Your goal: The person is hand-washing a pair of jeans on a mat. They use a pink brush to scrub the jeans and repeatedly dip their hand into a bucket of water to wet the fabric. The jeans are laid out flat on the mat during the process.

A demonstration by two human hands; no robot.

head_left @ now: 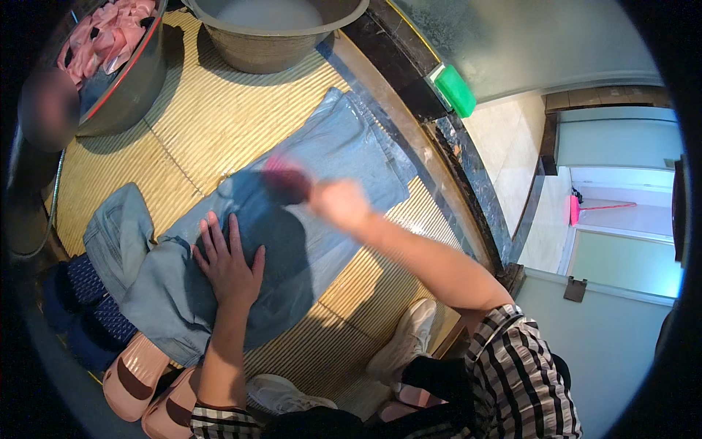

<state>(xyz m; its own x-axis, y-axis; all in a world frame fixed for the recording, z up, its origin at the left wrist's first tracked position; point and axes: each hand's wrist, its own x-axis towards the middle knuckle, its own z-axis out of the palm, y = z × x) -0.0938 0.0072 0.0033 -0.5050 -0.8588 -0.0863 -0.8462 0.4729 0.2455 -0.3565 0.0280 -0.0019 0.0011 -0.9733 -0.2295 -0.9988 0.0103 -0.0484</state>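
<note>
A wet pair of light-blue denim trousers (351, 148) lies spread over the ribbed yellow floor tiles. My left hand (233, 269) rests flat on the denim with its fingers apart. My right hand (340, 203) grips a pink scrubbing brush (285, 175), which is blurred and appears to be against the cloth. Most of the brush's underside is hidden. To the lower left the denim is bunched up, and part of it lies beside or over some slippers.
A large basin of cloudy water (269, 49) stands at the top. A red-rimmed basin (131, 93) holds pink cloth (112, 35). Pink slippers (131, 378) and dark blue slippers (93, 318) sit lower left. A green-topped box or soap (456, 90) lies on the dark stone sill (400, 66).
</note>
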